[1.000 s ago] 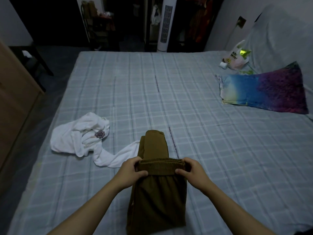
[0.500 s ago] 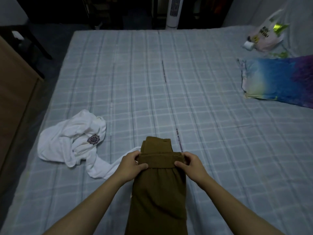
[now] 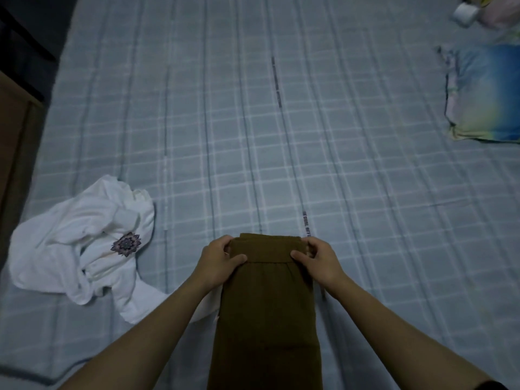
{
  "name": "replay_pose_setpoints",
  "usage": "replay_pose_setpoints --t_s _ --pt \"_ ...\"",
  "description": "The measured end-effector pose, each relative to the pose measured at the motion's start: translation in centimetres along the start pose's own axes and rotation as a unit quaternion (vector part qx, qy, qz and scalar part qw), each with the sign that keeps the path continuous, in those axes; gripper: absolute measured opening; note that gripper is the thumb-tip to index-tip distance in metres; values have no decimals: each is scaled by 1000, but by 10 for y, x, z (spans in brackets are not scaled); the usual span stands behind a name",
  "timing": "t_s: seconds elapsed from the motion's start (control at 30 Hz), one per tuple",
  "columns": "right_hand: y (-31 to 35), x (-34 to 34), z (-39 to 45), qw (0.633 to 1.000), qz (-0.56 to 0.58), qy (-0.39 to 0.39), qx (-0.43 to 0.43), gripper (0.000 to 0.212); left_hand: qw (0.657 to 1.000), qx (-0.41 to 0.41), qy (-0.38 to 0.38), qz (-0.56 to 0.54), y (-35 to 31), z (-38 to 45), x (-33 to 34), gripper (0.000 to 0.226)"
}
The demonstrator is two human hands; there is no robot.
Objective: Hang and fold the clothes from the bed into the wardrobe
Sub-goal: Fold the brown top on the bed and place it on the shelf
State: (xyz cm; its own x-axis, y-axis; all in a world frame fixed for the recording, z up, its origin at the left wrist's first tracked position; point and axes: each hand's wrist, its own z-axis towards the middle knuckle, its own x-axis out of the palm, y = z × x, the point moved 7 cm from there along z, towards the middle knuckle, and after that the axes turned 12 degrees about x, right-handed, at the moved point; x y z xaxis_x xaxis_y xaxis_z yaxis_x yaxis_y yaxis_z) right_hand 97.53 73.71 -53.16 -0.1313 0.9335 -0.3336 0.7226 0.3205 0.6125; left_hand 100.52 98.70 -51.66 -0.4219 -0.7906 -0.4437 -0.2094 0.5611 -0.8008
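Observation:
Brown trousers (image 3: 267,313) lie folded lengthwise on the checked bed sheet (image 3: 281,150), running from the lower edge of the view up to the waistband. My left hand (image 3: 218,261) pinches the left corner of the waistband, thumb on top. My right hand (image 3: 319,261) pinches the right corner the same way. The waistband lies over the layer beneath, whose far edge shows just beyond it. A crumpled white garment (image 3: 81,246) with a dark flower emblem lies to the left; one of its sleeves runs under my left forearm.
A blue and yellow pillow (image 3: 484,94) lies at the right edge. A plastic bag with a white cap (image 3: 465,12) sits at the top right corner. Brown wooden furniture (image 3: 11,142) stands along the bed's left side.
Both hands carried the waistband forward over the folded trouser leg, which now shows only as a thin edge. The view tilted down and closer to the bed.

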Motion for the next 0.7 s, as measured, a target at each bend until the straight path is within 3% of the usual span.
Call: replay_pose_setpoints --t_s 0.1,0.2,0.3,0.4,0.5,0.7 --pt "-2 3 22 1000 -4 2 13 25 999 2 -34 4 6 17 1 36" --pt "-11 9 35 996 -89 -20 16 55 995 -11 -102 15 20 17 -1 60" --pt "-14 11 25 985 -145 -88 -32 66 990 -6 -124 60 33 5 8 60" --pt "-12 23 10 957 -224 -141 -116 65 973 88 -104 188 28 -5 27 56" --pt "-11 47 -1 920 -318 -156 -167 71 930 161 -58 324 21 -7 56 61" --pt "-51 89 28 873 -435 -123 -184 74 902 175 16 394 65 5 103 69"
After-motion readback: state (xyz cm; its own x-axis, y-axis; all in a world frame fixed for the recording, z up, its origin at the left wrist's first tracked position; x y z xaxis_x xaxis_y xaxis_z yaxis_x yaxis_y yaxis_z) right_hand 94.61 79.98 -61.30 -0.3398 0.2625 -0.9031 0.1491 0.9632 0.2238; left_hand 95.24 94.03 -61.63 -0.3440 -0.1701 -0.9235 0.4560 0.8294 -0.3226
